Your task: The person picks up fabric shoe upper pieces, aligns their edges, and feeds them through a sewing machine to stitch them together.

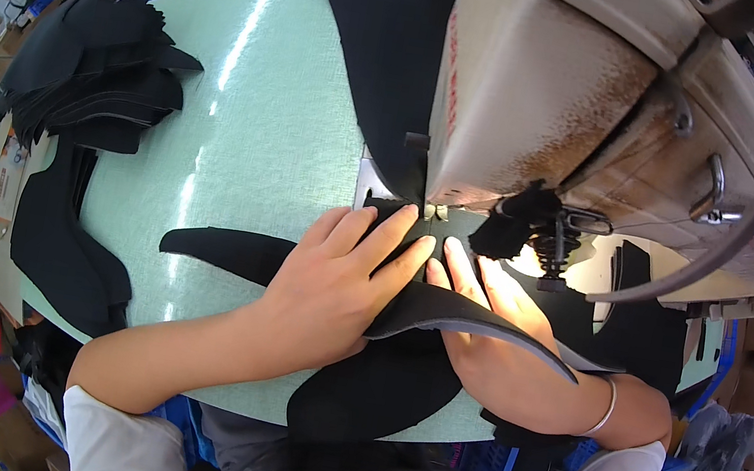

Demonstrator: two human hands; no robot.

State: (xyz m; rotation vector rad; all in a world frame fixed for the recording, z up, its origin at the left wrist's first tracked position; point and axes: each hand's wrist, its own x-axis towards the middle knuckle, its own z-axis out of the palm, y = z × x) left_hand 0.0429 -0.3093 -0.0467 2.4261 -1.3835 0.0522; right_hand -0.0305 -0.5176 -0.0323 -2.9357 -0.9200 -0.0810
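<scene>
My left hand [335,278] lies with fingers stretched and slightly apart on black fabric just in front of the sewing machine's [542,84] needle area. Close beside it on the right, my right hand [511,358] has its fingers extended toward the same spot. A curved black fabric piece with a grey edge [444,309] passes beneath my left hand and over the back of my right. Another black flap [376,390] hangs toward the table's near edge. Beyond the needle, a long black panel [369,45] extends to the far side. The needle tip itself cannot be made out.
On the pale green table [254,135], a tall stack of black cut pieces [100,70] stands far left, with more curved pieces [68,234] nearer me. A thread tension post [552,250] juts out right of my hands. Other people work at the left.
</scene>
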